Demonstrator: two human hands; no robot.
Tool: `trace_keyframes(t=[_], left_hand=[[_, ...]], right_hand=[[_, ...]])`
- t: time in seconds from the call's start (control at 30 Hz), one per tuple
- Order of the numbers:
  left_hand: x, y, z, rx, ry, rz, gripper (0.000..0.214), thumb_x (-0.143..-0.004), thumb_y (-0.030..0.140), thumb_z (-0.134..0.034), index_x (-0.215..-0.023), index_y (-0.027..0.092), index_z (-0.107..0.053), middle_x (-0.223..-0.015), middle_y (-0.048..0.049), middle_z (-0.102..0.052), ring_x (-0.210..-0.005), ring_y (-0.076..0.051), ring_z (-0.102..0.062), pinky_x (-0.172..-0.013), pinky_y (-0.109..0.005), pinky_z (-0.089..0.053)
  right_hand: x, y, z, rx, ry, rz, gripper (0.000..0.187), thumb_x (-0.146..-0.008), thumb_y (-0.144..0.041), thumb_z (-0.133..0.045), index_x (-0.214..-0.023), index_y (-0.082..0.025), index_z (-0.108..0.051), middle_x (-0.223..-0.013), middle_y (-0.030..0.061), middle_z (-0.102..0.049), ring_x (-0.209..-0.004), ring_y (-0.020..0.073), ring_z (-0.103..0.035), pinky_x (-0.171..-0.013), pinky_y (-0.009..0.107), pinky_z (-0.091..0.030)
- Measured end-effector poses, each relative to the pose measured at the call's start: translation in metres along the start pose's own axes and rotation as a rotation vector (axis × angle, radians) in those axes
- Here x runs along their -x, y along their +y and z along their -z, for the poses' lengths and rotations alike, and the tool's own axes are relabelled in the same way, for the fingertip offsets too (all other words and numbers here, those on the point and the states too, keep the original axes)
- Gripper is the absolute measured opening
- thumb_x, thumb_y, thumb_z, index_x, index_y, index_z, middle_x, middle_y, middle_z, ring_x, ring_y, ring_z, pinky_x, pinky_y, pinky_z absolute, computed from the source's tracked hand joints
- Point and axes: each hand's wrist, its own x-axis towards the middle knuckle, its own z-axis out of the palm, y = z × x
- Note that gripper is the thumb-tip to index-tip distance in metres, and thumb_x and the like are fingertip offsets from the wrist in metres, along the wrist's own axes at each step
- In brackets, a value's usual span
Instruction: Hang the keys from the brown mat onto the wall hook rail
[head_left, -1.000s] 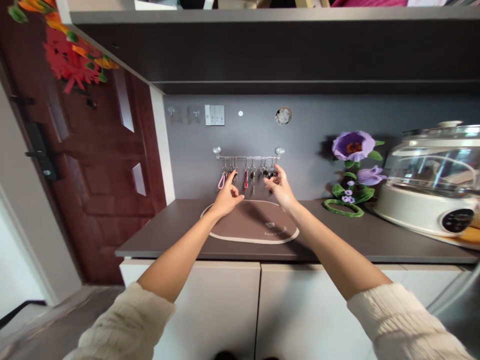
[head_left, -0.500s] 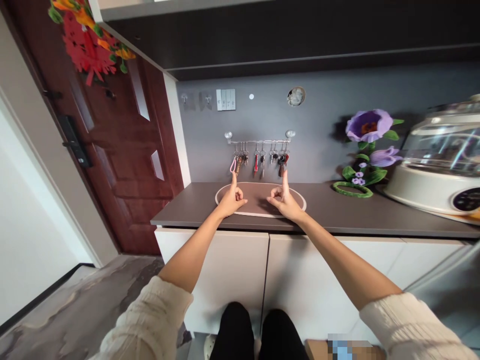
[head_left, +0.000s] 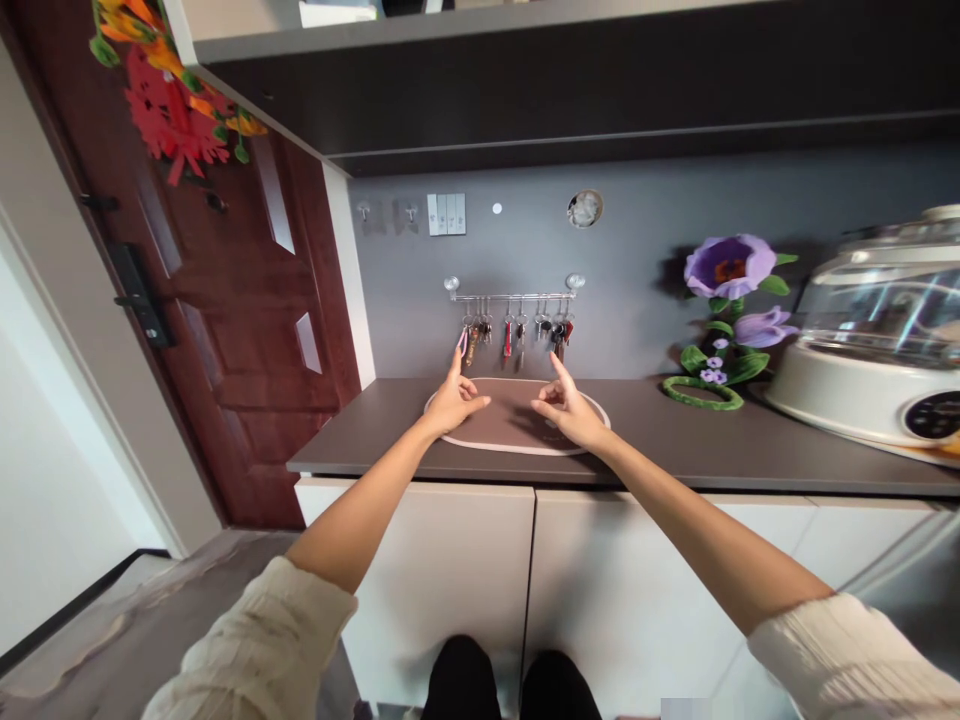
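Left hand [head_left: 452, 402] and right hand [head_left: 574, 413], both empty, raise index fingers, others loosely curled, just below keys [head_left: 513, 335] hanging straight down from a horizontal wall rail [head_left: 514, 296].

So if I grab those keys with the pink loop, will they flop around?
Probably: the keys with the pink loop hang loose from the rail, so they would likely swing and dangle. They look metal, so perhaps a bit heavy for their size.

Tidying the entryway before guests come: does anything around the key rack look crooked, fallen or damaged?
Nothing stands out. The key rack sits level, the keys hang from its hooks, and the oval mat lies flat on the counter.
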Motion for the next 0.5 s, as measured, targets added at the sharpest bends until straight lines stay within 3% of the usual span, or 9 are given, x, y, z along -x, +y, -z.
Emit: trace_keyframes(t=[0.13,0.27,0.37,0.5], left_hand=[[-0.041,-0.006,0.015,-0.059,0.185,0.088,0.100,-0.055,0.033,-0.073,-0.137,0.023,-0.016,-0.107,-0.0063,-0.052,-0.096,-0.017,-0.048,-0.086,-0.029,-0.035],[-0.087,-0.020,0.019,-0.099,0.321,0.159,0.090,-0.045,0.033,-0.078,-0.125,0.020,-0.038,-0.128,-0.0126,-0.038,-0.116,-0.024,-0.038,-0.095,-0.033,-0.029],[-0.119,-0.032,0.012,-0.056,0.382,0.216,0.082,-0.043,0.031,-0.079,-0.116,0.018,-0.043,-0.127,-0.0140,-0.040,-0.117,-0.025,-0.038,-0.095,-0.034,-0.029],[-0.152,-0.045,-0.011,0.140,0.422,0.234,0.064,-0.048,0.029,-0.077,-0.102,0.017,-0.044,-0.104,-0.0088,-0.055,-0.094,-0.017,-0.053,-0.083,-0.029,-0.039]], right_hand=[[-0.037,0.015,0.028,-0.013,0.229,-0.121,0.074,-0.063,-0.034,-0.067,-0.129,-0.023,-0.036,-0.094,0.0033,-0.054,-0.084,0.0152,-0.054,-0.083,0.034,-0.044],[-0.082,0.042,0.061,-0.030,0.494,-0.313,0.083,-0.046,-0.035,-0.077,-0.120,-0.019,-0.042,-0.111,0.0101,-0.052,-0.102,0.0233,-0.049,-0.089,0.040,-0.040],[-0.108,0.065,0.074,-0.070,0.626,-0.399,0.088,-0.040,-0.035,-0.080,-0.116,-0.017,-0.041,-0.115,0.0121,-0.050,-0.105,0.0241,-0.048,-0.089,0.038,-0.041],[-0.128,0.088,0.066,-0.117,0.653,-0.461,0.082,-0.041,-0.038,-0.078,-0.111,-0.018,-0.040,-0.109,0.0088,-0.053,-0.098,0.0191,-0.053,-0.087,0.032,-0.043]])
